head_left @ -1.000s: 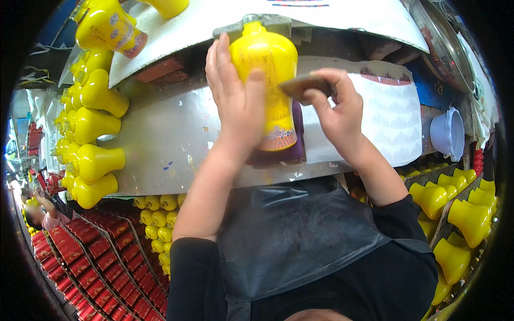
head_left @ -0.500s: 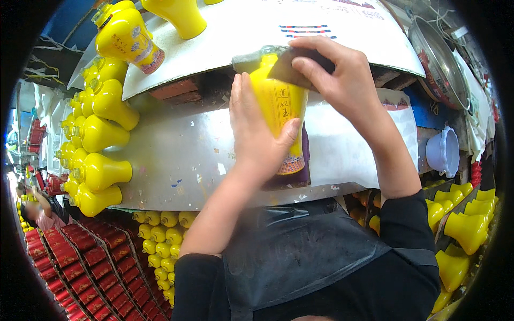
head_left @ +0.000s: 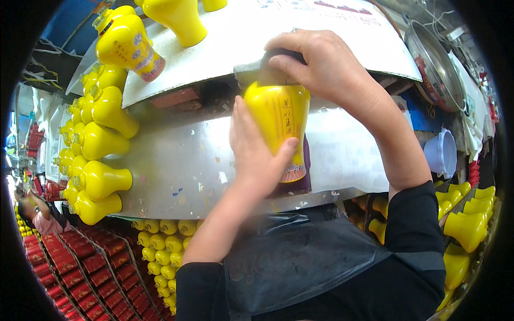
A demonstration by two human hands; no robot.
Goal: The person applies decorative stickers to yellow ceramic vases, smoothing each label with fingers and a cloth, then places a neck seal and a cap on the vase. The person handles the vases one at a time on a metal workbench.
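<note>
A yellow glazed bottle [head_left: 276, 107] with dark vertical lettering and a patterned band at its foot lies tilted over a dark purple pad [head_left: 306, 155]. My left hand [head_left: 257, 144] is wrapped along its left side, with the thumb across its front. In my right hand [head_left: 326, 67] is a dark flat scraper-like piece [head_left: 279, 65], pinched between thumb and fingers and blurred at its edge. This piece lies over the bottle's neck and upper shoulder, hiding the neck. A grey cloth-like pad [head_left: 245, 75] shows behind the neck.
Finished-looking yellow bottles, one of them decorated [head_left: 128, 45], stand on a white board [head_left: 214, 59] beyond the metal table [head_left: 171, 144]. Plain yellow bottles [head_left: 101, 139] line the left. Red stacked boxes [head_left: 91, 262], a pale bucket [head_left: 441, 152] and a person [head_left: 43, 216] are farther out.
My right hand has moved left with the dark piece, from the bottle's right shoulder over its neck. The strips on the board are now hidden. My left hand keeps its hold.
</note>
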